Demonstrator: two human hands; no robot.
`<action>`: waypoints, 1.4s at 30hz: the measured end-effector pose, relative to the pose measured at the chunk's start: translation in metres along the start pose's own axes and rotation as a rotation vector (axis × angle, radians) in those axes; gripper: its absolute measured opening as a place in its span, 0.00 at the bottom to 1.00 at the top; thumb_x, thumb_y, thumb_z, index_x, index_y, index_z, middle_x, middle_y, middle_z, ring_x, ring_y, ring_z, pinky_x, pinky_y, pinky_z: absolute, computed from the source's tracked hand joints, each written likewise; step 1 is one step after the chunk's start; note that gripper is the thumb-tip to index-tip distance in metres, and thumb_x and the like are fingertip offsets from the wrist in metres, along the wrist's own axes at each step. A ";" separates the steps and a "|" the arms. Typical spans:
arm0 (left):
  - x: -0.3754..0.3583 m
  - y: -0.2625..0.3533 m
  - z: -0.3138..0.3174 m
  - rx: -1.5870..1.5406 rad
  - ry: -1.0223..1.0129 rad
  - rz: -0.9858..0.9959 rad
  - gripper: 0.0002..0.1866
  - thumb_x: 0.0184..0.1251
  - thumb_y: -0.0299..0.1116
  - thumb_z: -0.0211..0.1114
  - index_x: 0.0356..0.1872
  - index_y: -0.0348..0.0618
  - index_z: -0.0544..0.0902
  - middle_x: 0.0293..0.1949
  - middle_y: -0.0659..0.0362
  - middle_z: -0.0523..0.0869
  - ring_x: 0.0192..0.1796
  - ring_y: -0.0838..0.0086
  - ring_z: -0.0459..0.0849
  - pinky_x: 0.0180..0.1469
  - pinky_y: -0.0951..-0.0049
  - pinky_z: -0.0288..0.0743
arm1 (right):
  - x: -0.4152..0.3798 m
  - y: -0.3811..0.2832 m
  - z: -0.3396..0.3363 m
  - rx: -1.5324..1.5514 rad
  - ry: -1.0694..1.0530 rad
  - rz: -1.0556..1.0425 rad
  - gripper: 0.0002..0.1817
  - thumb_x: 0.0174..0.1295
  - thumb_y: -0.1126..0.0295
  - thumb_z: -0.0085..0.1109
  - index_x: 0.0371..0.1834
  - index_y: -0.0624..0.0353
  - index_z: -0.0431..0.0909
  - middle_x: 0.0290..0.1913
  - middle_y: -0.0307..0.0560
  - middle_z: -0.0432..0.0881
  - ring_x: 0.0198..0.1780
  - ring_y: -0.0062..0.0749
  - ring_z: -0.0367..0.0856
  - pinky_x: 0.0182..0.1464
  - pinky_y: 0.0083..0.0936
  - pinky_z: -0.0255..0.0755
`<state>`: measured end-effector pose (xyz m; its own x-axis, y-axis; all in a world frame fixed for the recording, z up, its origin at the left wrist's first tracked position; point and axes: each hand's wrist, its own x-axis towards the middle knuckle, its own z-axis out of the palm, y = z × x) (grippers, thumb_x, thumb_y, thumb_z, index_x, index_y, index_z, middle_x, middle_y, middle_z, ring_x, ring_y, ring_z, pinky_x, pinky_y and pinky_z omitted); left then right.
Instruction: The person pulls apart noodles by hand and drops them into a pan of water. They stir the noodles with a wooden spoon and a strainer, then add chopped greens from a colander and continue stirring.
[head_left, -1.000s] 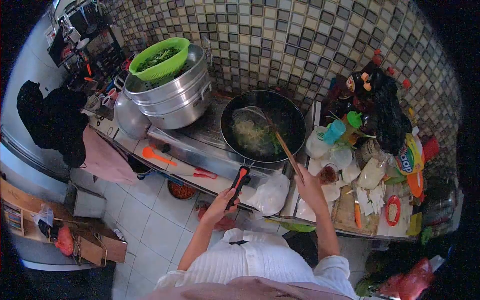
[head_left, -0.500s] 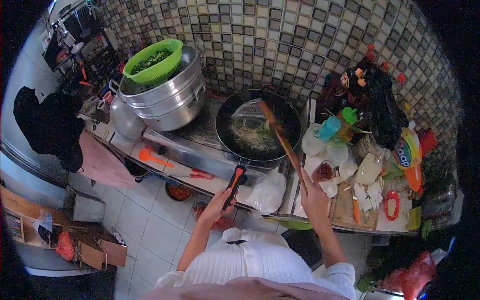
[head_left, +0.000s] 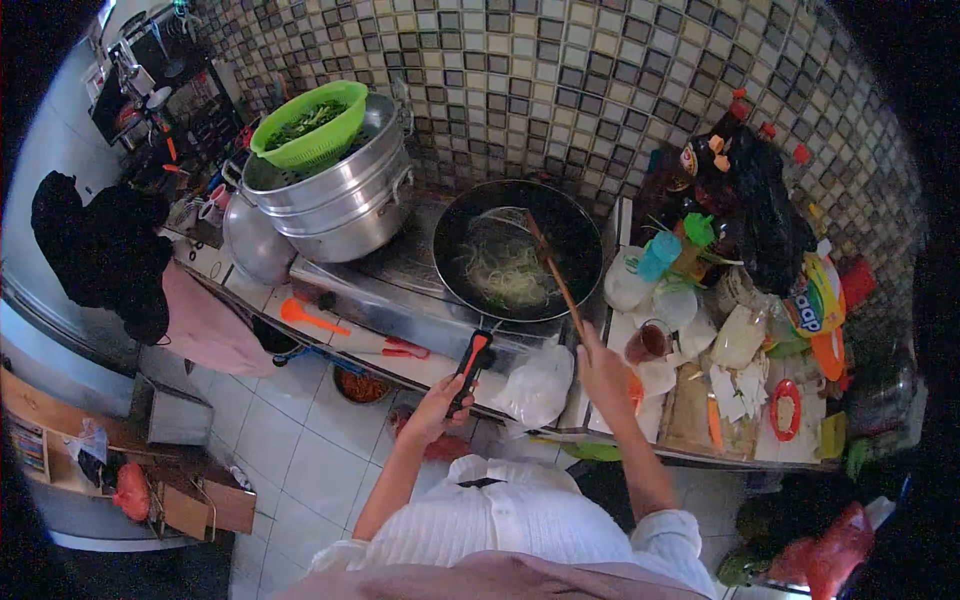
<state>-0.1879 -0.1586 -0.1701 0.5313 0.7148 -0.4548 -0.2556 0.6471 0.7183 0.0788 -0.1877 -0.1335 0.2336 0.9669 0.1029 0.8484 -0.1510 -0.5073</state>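
A dark frying pan (head_left: 470, 292) sits on the stove, with pale sliced food (head_left: 515, 272) lying in it. My left hand (head_left: 437, 410) is wrapped round the pan's black and red handle (head_left: 474, 362). In my right hand (head_left: 602, 372) is the wooden handle of a spatula (head_left: 553, 268), slanting up and left over the pan. Its broad, see-through-looking head rests at the far side of the food. A knotted white plastic bag (head_left: 538, 388) lies between my hands at the counter's front edge.
Left of the pan stands a large metal steamer (head_left: 335, 205) topped by a green basket (head_left: 340, 125) of leaves. An orange ladle (head_left: 312, 316) and red tongs (head_left: 405, 348) lie in front. Bottles, a cutting board (head_left: 685, 420) and a red-rimmed dish (head_left: 785, 410) crowd the right counter.
My right hand has moved slightly left and up, and the spatula handle has swung left and stands steeper. The food in the pan has shifted a little. My left hand stays on the pan handle.
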 end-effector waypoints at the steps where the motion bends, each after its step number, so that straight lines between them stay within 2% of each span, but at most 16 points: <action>1: 0.001 0.001 0.001 0.000 -0.007 0.005 0.16 0.68 0.44 0.47 0.44 0.42 0.70 0.21 0.66 0.68 0.17 0.84 0.63 0.18 0.85 0.55 | 0.003 -0.009 0.004 -0.032 0.040 0.024 0.28 0.57 0.66 0.48 0.63 0.50 0.56 0.25 0.62 0.77 0.27 0.57 0.76 0.32 0.46 0.70; 2: 0.000 0.002 0.002 0.016 0.007 -0.011 0.16 0.68 0.45 0.47 0.44 0.43 0.70 0.22 0.66 0.68 0.17 0.84 0.63 0.18 0.85 0.55 | 0.001 -0.019 0.003 -0.034 0.046 0.018 0.28 0.57 0.66 0.48 0.63 0.50 0.56 0.25 0.62 0.77 0.27 0.57 0.76 0.32 0.46 0.70; 5: 0.002 -0.001 -0.004 0.007 -0.002 -0.014 0.16 0.68 0.46 0.47 0.44 0.44 0.70 0.22 0.67 0.68 0.18 0.85 0.63 0.18 0.85 0.54 | -0.016 -0.058 -0.018 -0.182 -0.179 0.076 0.25 0.59 0.67 0.44 0.61 0.59 0.55 0.24 0.65 0.76 0.27 0.61 0.75 0.32 0.50 0.69; 8: -0.001 -0.003 -0.003 0.000 -0.029 -0.002 0.15 0.68 0.46 0.46 0.43 0.45 0.69 0.22 0.67 0.67 0.18 0.85 0.63 0.18 0.86 0.54 | 0.013 -0.045 -0.011 -0.085 -0.177 0.086 0.23 0.59 0.64 0.40 0.57 0.64 0.56 0.25 0.66 0.77 0.29 0.63 0.77 0.34 0.52 0.70; 12: 0.001 0.001 -0.003 0.026 -0.044 -0.019 0.14 0.69 0.45 0.46 0.42 0.45 0.69 0.22 0.67 0.68 0.19 0.85 0.63 0.19 0.86 0.54 | 0.002 -0.044 -0.005 -0.111 -0.123 0.123 0.20 0.60 0.64 0.40 0.50 0.68 0.59 0.24 0.64 0.77 0.29 0.61 0.77 0.34 0.51 0.71; 15: 0.003 0.001 -0.003 0.019 -0.027 -0.009 0.16 0.68 0.46 0.46 0.43 0.43 0.69 0.22 0.67 0.68 0.19 0.85 0.63 0.19 0.86 0.55 | -0.013 -0.056 -0.026 -0.084 -0.235 0.114 0.20 0.61 0.64 0.43 0.48 0.72 0.59 0.25 0.67 0.76 0.32 0.62 0.75 0.34 0.51 0.68; 16: 0.001 0.001 0.000 0.030 -0.004 -0.011 0.16 0.68 0.46 0.46 0.43 0.43 0.69 0.22 0.67 0.68 0.19 0.84 0.63 0.19 0.86 0.55 | -0.007 -0.049 -0.026 -0.085 -0.238 0.123 0.20 0.61 0.64 0.43 0.48 0.72 0.59 0.25 0.67 0.76 0.32 0.62 0.75 0.34 0.51 0.68; 18: -0.007 0.002 0.005 0.047 0.011 -0.014 0.16 0.68 0.45 0.46 0.43 0.42 0.69 0.22 0.66 0.68 0.19 0.84 0.63 0.19 0.86 0.56 | 0.008 -0.031 -0.018 -0.032 -0.087 0.065 0.19 0.61 0.63 0.44 0.46 0.69 0.61 0.25 0.66 0.76 0.31 0.62 0.75 0.34 0.50 0.68; 19: -0.005 0.007 0.007 0.067 0.023 0.004 0.16 0.68 0.45 0.46 0.43 0.41 0.70 0.22 0.66 0.68 0.19 0.84 0.63 0.19 0.86 0.56 | 0.010 -0.028 -0.016 0.015 -0.104 0.089 0.18 0.60 0.62 0.45 0.45 0.66 0.63 0.24 0.65 0.76 0.30 0.61 0.75 0.33 0.50 0.67; 22: -0.001 0.004 0.001 0.057 0.002 -0.014 0.16 0.68 0.44 0.46 0.42 0.41 0.70 0.21 0.66 0.68 0.19 0.84 0.63 0.19 0.85 0.56 | 0.000 -0.037 -0.020 0.017 0.025 0.063 0.16 0.61 0.62 0.46 0.45 0.61 0.63 0.23 0.64 0.76 0.29 0.59 0.75 0.31 0.49 0.67; 25: 0.003 -0.002 -0.002 0.011 -0.025 0.044 0.15 0.68 0.44 0.47 0.42 0.41 0.70 0.21 0.66 0.68 0.18 0.84 0.63 0.19 0.85 0.57 | -0.010 -0.045 -0.035 0.020 0.050 0.093 0.15 0.61 0.62 0.46 0.46 0.59 0.64 0.23 0.62 0.76 0.29 0.58 0.75 0.30 0.47 0.66; 32: 0.000 -0.001 0.002 -0.003 0.019 0.013 0.15 0.68 0.43 0.47 0.42 0.41 0.71 0.20 0.66 0.68 0.18 0.84 0.63 0.19 0.85 0.57 | -0.021 -0.055 -0.067 0.201 0.101 0.087 0.14 0.61 0.63 0.46 0.45 0.60 0.65 0.22 0.60 0.75 0.28 0.56 0.75 0.27 0.43 0.64; 35: -0.001 0.000 0.006 0.006 0.051 0.014 0.15 0.68 0.43 0.47 0.41 0.41 0.71 0.20 0.66 0.68 0.18 0.84 0.63 0.19 0.85 0.56 | -0.012 -0.046 -0.065 0.207 0.146 -0.003 0.13 0.62 0.64 0.45 0.44 0.61 0.65 0.21 0.60 0.74 0.27 0.57 0.75 0.27 0.43 0.64; 38: 0.002 -0.002 0.005 -0.010 0.030 0.039 0.15 0.68 0.44 0.46 0.41 0.41 0.71 0.20 0.66 0.68 0.18 0.84 0.63 0.18 0.86 0.56 | 0.006 -0.034 -0.048 0.136 0.135 0.020 0.13 0.63 0.64 0.44 0.43 0.62 0.66 0.22 0.62 0.75 0.28 0.58 0.75 0.28 0.44 0.65; 40: 0.002 -0.002 0.005 0.022 0.039 0.052 0.17 0.68 0.45 0.47 0.41 0.41 0.71 0.20 0.66 0.68 0.17 0.84 0.63 0.18 0.86 0.55 | 0.020 -0.030 -0.037 -0.004 0.087 0.141 0.14 0.63 0.60 0.41 0.40 0.62 0.64 0.26 0.66 0.76 0.31 0.62 0.75 0.32 0.52 0.68; 42: 0.002 -0.004 0.003 0.008 0.037 0.046 0.17 0.67 0.46 0.48 0.43 0.41 0.71 0.21 0.66 0.67 0.18 0.85 0.62 0.19 0.86 0.54 | 0.035 -0.011 -0.014 -0.027 0.079 0.116 0.14 0.63 0.60 0.41 0.40 0.61 0.64 0.27 0.66 0.76 0.31 0.63 0.75 0.32 0.52 0.68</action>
<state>-0.1834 -0.1602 -0.1721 0.4891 0.7530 -0.4402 -0.2728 0.6114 0.7428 0.0847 -0.1553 -0.1123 0.3664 0.9237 0.1120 0.8257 -0.2673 -0.4968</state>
